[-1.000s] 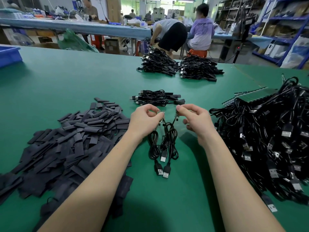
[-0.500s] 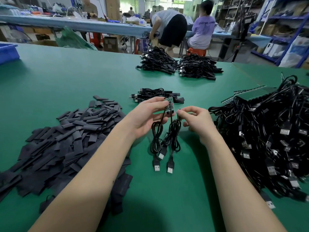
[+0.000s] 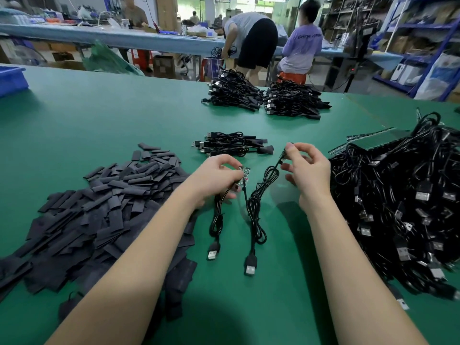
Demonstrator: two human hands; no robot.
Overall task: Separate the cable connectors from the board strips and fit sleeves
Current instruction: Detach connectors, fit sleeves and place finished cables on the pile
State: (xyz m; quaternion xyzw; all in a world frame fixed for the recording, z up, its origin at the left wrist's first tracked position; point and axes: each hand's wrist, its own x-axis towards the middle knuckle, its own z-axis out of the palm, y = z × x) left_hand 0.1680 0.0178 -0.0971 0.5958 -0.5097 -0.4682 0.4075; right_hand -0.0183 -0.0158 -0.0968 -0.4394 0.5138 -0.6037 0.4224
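While my left hand (image 3: 216, 176) pinched the strip (image 3: 243, 176) and my right hand (image 3: 306, 168) pinched the freed connector (image 3: 283, 152) above the table (image 3: 99, 115) (cables dangling), a snagged cable (image 3: 258, 207) could have yanked the connector loose before sleeving.

Factory assembly floor, green workbench (image 3: 99, 115), cable piles (image 3: 293, 100), stock shelving (image 3: 423, 33)

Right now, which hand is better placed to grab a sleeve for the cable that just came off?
Left, probably. The left hand sits right beside the sleeve pile, though it grips the board strip. The right hand pinches the separated cable, far from the sleeves.
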